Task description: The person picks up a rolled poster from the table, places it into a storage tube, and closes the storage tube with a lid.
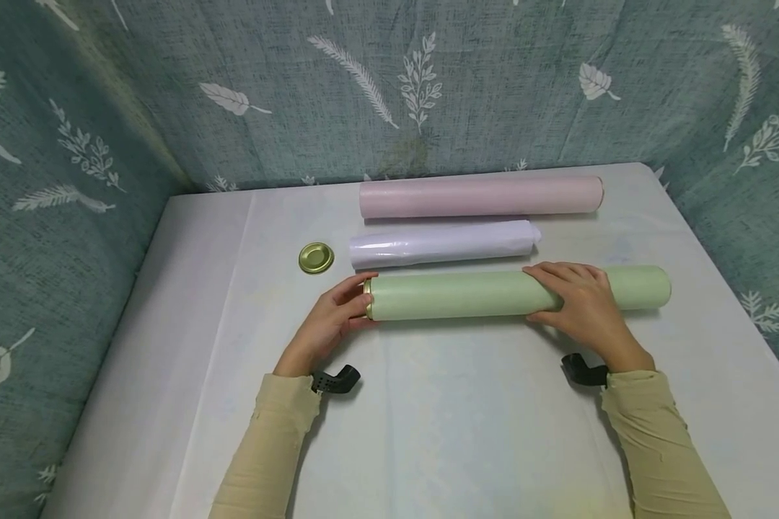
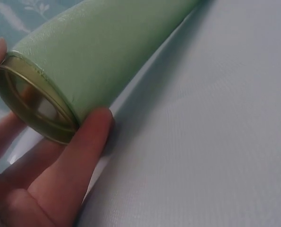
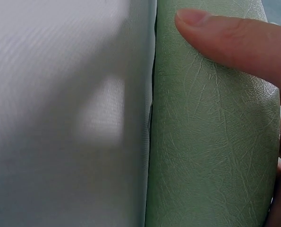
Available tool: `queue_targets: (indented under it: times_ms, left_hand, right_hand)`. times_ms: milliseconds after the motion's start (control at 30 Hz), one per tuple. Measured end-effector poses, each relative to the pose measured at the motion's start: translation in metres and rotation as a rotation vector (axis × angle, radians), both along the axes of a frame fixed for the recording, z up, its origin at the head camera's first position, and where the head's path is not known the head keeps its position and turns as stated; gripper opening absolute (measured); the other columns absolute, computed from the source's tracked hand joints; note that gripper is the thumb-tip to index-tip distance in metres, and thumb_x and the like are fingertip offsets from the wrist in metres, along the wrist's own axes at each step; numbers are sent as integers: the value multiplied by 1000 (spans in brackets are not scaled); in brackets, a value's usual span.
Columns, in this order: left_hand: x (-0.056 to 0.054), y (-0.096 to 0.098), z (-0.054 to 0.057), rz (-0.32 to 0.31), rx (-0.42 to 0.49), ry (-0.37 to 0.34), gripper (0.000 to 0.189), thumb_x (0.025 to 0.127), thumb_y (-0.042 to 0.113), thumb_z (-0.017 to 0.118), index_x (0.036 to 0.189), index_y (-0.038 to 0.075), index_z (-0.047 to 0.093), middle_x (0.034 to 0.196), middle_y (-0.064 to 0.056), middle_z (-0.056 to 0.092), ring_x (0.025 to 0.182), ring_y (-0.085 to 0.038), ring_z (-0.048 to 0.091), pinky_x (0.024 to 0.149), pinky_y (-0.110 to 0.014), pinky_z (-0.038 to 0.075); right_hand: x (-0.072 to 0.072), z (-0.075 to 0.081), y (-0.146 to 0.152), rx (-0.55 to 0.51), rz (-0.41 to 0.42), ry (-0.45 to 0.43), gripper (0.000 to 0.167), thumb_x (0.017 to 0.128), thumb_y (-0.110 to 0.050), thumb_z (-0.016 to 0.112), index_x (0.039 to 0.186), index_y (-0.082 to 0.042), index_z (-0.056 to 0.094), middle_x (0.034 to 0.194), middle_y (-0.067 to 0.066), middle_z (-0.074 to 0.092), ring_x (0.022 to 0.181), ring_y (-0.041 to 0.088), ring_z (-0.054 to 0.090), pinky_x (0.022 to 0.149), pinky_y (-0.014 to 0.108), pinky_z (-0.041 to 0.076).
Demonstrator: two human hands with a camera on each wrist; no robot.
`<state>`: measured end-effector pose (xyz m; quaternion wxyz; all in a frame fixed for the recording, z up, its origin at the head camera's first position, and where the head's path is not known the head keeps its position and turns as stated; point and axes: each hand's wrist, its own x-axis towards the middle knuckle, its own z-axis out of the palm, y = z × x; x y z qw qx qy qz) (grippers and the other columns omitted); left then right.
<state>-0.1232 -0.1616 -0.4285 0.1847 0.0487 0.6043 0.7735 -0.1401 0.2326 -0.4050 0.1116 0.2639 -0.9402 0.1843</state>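
A long green tube (image 1: pixel 454 295) lies crosswise on the table. At its left end my left hand (image 1: pixel 327 317) grips it, thumb on the near side and fingers on the far side. In the left wrist view, that end has a gold metal rim (image 2: pixel 41 85) around a round opening. My right hand (image 1: pixel 581 299) holds the tube right of its middle, fingers over the top and far side. In the right wrist view the right thumb (image 3: pixel 225 35) presses the creased green surface. A round gold lid (image 1: pixel 316 257) lies flat beyond my left hand.
Behind the green tube lies a rolled white sheet (image 1: pixel 441 245), and behind that a pink tube (image 1: pixel 480 197). Both run roughly parallel to it. The white-covered table (image 1: pixel 454 425) is bordered by leaf-patterned teal curtains (image 1: pixel 493 86) at the back and sides.
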Motion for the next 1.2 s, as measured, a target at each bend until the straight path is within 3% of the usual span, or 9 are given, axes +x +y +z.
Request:
queue_targets:
  times_ms: [300,600,1000,1200]
  left_hand:
    - [1,1,0,38,-32,-25,45,85,15,62,128,11,47,126,-15,43,104,-30,50,82,-42,47]
    - [0,1,-2,43,-53,-26,50,83,19,64,130,12,47,127,-14,45,104,-29,51,81,-40,47]
    - [-1,2,6,26,-42,-56,54,83,14,63,133,8,42,129,-13,42,102,-28,53,83,-41,46]
    - [1,2,4,34,-48,-43,54,82,17,65,131,9,45,126,-13,44,102,-28,53,81,-40,47]
  right_hand:
    - [0,1,-1,-1,6,5,80,53,-30,84,125,-21,52,122,8,52,111,30,42,91,54,23]
    - [1,2,-2,7,-7,-25,80,54,-31,84,127,-22,51,123,8,51,112,31,41,91,54,22]
    - [2,6,-3,14,-6,-6,79,52,-28,85,124,-20,53,121,8,52,109,31,41,89,53,22]
    - [2,5,-4,20,-2,-17,79,53,-28,85,124,-20,53,121,9,51,110,32,41,89,54,22]
